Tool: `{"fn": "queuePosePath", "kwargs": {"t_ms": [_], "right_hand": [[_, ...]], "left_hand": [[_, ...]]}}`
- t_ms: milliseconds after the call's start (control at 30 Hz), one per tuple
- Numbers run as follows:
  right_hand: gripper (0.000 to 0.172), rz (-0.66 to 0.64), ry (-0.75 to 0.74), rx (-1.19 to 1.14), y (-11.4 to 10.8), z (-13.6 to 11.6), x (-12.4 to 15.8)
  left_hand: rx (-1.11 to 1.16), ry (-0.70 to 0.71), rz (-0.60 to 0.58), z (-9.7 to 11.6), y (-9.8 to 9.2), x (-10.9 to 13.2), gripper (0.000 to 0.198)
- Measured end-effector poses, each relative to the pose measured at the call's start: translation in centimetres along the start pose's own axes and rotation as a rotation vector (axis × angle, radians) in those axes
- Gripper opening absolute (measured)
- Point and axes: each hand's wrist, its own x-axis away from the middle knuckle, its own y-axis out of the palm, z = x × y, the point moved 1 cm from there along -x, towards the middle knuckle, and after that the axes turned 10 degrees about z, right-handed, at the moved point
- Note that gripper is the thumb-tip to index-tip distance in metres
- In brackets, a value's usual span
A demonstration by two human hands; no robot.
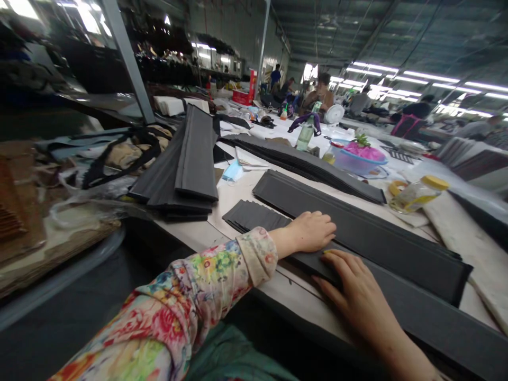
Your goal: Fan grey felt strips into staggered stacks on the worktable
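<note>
A long front stack of dark grey fabric strips [428, 301] runs along the near side of the worktable [228, 203]. Across this stack lies my left hand [311, 232], closed, its fingers curled together toward the far edge; whatever is under them is hidden. My right hand [353, 278] grips the near edge of the same stack just to the right, fingers on top and thumb at the side. Behind both hands rests a second stack of dark grey strips [357, 227]. The hands are close together, with a small yellow spot at a right fingertip.
Folded dark panels [196, 153] are piled at the left, and another long dark stack [301, 159] lies farther back. A yellow-lidded jar [420, 194], a blue basin [357, 161], a bottle [305, 136] and a blue mask [232, 170] stand or lie around. People work beyond.
</note>
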Motion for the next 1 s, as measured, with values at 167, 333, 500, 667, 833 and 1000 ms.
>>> {"fn": "queuePosePath", "kwargs": {"t_ms": [167, 333, 500, 667, 833, 1000], "right_hand": [[0.033, 0.014, 0.058, -0.034, 0.9, 0.1, 0.4], [0.032, 0.020, 0.075, -0.067, 0.5, 0.2, 0.2], [0.031, 0.037, 0.085, -0.050, 0.5, -0.1, 0.0], [0.031, 0.030, 0.106, -0.051, 0.4, 0.1, 0.0], [0.030, 0.037, 0.108, -0.071, 0.3, 0.3, -0.2], [0.027, 0.039, 0.131, -0.066, -0.1, 0.2, -0.5]], "left_hand": [[0.115, -0.122, 0.138, -3.0, -3.0, 1.9, 0.020], [0.335, -0.435, 0.415, -4.9, -6.5, 6.2, 0.020], [0.457, -0.654, 0.469, -4.0, -5.5, 10.8, 0.020], [0.601, -0.804, 0.514, -4.1, -4.2, 12.3, 0.019], [0.525, -0.783, 0.489, -4.0, -4.5, 12.1, 0.017], [0.480, -0.772, 0.493, -3.8, -4.6, 12.3, 0.016]]}}
